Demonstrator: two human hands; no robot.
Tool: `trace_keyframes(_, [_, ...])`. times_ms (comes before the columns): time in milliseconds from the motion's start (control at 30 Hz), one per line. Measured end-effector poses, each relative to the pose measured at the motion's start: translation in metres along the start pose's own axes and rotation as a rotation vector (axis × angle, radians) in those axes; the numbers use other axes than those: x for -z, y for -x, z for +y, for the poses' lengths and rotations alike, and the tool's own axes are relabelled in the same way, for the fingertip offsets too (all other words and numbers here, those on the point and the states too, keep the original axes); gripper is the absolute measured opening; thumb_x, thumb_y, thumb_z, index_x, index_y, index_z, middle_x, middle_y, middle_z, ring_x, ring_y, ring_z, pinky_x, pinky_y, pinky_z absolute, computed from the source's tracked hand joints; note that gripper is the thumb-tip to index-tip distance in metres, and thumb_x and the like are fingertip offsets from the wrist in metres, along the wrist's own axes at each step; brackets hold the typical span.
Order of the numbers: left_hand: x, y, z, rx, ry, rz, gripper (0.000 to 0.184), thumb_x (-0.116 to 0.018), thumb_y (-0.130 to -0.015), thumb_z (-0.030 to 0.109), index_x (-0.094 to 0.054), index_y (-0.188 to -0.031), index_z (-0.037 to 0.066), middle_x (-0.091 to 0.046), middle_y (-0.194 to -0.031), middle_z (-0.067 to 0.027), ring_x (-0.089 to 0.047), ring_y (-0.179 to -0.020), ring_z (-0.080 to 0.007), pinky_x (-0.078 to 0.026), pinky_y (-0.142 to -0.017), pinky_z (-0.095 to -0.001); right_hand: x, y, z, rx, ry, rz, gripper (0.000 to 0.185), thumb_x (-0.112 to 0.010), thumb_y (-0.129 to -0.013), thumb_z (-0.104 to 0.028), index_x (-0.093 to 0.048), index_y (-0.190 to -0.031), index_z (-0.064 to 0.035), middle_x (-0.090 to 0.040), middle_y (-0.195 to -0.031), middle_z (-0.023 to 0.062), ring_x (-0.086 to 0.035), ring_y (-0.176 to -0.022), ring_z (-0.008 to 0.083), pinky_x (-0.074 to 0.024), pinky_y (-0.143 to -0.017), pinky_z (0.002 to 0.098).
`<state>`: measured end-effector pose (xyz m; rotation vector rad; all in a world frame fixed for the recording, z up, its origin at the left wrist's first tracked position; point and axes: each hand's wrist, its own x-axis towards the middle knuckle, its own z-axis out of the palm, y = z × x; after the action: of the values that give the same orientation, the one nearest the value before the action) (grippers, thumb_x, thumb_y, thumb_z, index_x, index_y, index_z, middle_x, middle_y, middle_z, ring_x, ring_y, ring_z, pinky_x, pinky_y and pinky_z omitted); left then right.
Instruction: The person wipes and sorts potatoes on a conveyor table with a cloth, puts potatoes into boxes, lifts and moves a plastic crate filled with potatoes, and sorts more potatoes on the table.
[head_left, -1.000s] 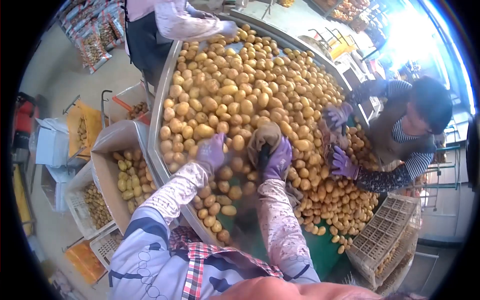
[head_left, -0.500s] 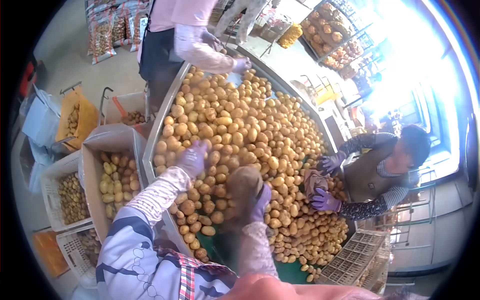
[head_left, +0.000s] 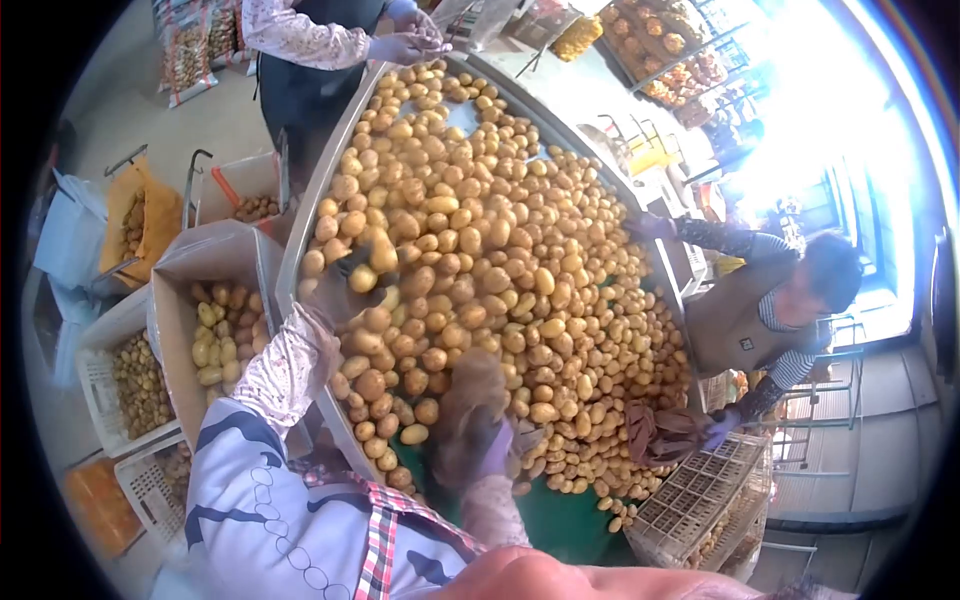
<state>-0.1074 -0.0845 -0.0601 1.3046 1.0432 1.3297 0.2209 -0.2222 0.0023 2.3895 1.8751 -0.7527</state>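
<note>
L hand (head_left: 335, 292), nr the L rim of the table (head_left: 318, 180), is turned palm up w/ fingers curled round a potato (head_left: 362, 279); whether it has more than one, can't tell. R hand (head_left: 493, 450) is blurred, low over the table's near end, grip closed on a bunched brown cloth (head_left: 472, 385); exact finger positions can't be made out. The potato pile (head_left: 480, 240) covers most of the table, w/ green surface showing at the near end.

Containers, L side: cardboard box (head_left: 180, 320) w/ clear plastic liner, right beside the table, yellowish & browner potatoes in the bottom. Next to it, white crate (head_left: 98, 395) w/ smaller potatoes; below that, perforated crate (head_left: 135, 490), some potatoes visible, partly hidden by the arm. Further up, yellow bag (head_left: 160, 210) hung open on a metal frame, potatoes inside; beside it, white bin (head_left: 212, 205) w/ a red strip, small heap of potatoes at bottom. Upper L: full net sacks (head_left: 188, 50) standing on the floor. Lower R: stacked beige crates (head_left: 700, 495), potatoes showing thru the slats.

Co-worker on R (head_left: 735, 315) has one gloved hand nr the crates w/ another brown cloth (head_left: 662, 435); co-worker at top (head_left: 315, 90) has both gloved hands together by the table's far corner.
</note>
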Motion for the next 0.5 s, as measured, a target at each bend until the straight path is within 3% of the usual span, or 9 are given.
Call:
trace_keyframes(67, [0.0, 0.006, 0.03, 0.203, 0.627, 0.096, 0.053, -0.067, -0.081, 0.011, -0.044, -0.128, 0.004, -0.057, -0.119, -0.0115, -0.058, -0.105, -0.0205, -0.05, -0.085, -0.0268, -0.015, -0.029, -0.001, 0.058, 0.435, -0.067, 0.031, -0.045, -0.094, -0.028, -0.062, -0.11, -0.0076, -0.064, -0.091, 0.0131, -0.064, -0.082, 0.0333, -0.0493, -0.072, 0.0406])
trace_keyframes(133, [0.014, 0.002, 0.005, 0.191, 0.436, 0.145, 0.054, -0.066, -0.083, 0.015, -0.042, -0.131, 0.006, -0.055, -0.125, -0.0131, -0.057, -0.109, -0.022, -0.05, -0.086, -0.0279, -0.005, -0.025, -0.026, -0.012, 0.152, 0.154, 0.032, -0.049, -0.089, -0.031, -0.066, -0.098, -0.0049, -0.065, -0.083, 0.0198, -0.064, -0.085, 0.039, -0.0502, -0.075, 0.0448])
trace_keyframes(233, [0.018, 0.012, 0.043, 0.137, 0.445, 0.056, 0.052, -0.053, -0.093, 0.017, -0.033, -0.141, 0.014, -0.042, -0.139, -0.0177, -0.053, -0.119, -0.0302, -0.055, -0.08, -0.0313, 0.001, -0.023, -0.036, -0.089, -0.09, 0.25, 0.036, -0.049, -0.087, -0.034, -0.067, -0.093, -0.003, -0.066, -0.083, 0.0238, -0.063, -0.088, 0.0421, -0.0505, -0.077, 0.0473])
trace_keyframes(300, [0.008, 0.021, 0.115, 0.2, 1.262, -0.08, 0.053, -0.048, -0.096, 0.015, -0.028, -0.145, 0.015, -0.036, -0.144, -0.0212, -0.049, -0.125, -0.0337, -0.058, -0.08, -0.0341, -0.006, -0.029, -0.019, -0.028, -0.059, 0.273, 0.039, -0.047, -0.088, -0.036, -0.067, -0.093, -0.0022, -0.066, -0.086, 0.0241, -0.063, -0.089, 0.0422, -0.0502, -0.077, 0.0477])
trace_keyframes(367, [0.011, 0.033, 0.101, 0.186, 0.989, -0.035, 0.051, -0.05, -0.097, 0.024, -0.032, -0.142, 0.011, -0.042, -0.139, -0.0203, -0.056, -0.114, -0.0301, -0.057, -0.072, -0.0284, -0.019, -0.04, -0.004, 0.145, 0.089, 0.306, 0.044, -0.043, -0.09, -0.039, -0.066, -0.093, -0.0013, -0.066, -0.088, 0.0243, -0.063, -0.09, 0.0421, -0.0498, -0.077, 0.048])
trace_keyframes(433, [0.016, 0.049, 0.083, 0.224, 0.913, -0.039, 0.049, -0.05, -0.097, 0.034, -0.04, -0.137, 0.007, -0.05, -0.13, -0.018, -0.061, -0.104, -0.0259, -0.056, -0.064, -0.0254, -0.017, -0.037, -0.006, 0.218, 0.172, 0.305, 0.036, -0.046, -0.09, -0.033, -0.065, -0.095, -0.0028, -0.067, -0.087, 0.023, -0.064, -0.087, 0.0408, -0.0506, -0.074, 0.0469])
trace_keyframes(467, [0.011, 0.054, 0.103, 0.214, 0.99, -0.055, 0.05, -0.049, -0.097, 0.039, -0.044, -0.133, 0.005, -0.054, -0.125, -0.0165, -0.063, -0.098, -0.0236, -0.054, -0.061, -0.0245, -0.003, -0.026, -0.023, 0.191, 0.188, 0.28, 0.033, -0.048, -0.089, -0.03, -0.065, -0.097, -0.0035, -0.067, -0.086, 0.0223, -0.064, -0.086, 0.0402, -0.0511, -0.073, 0.0463])
trace_keyframes(500, [-0.002, 0.063, 0.137, 0.285, 0.848, 0.101, 0.055, -0.045, -0.097, 0.047, -0.049, -0.127, 0.002, -0.06, -0.113, -0.0153, -0.064, -0.091, -0.0208, -0.053, -0.058, -0.0236, 0.01, -0.015, -0.038, 0.16, 0.193, 0.256, 0.029, -0.049, -0.089, -0.028, -0.065, -0.098, -0.0042, -0.067, -0.085, 0.0217, -0.065, -0.084, 0.0395, -0.0515, -0.071, 0.0458])
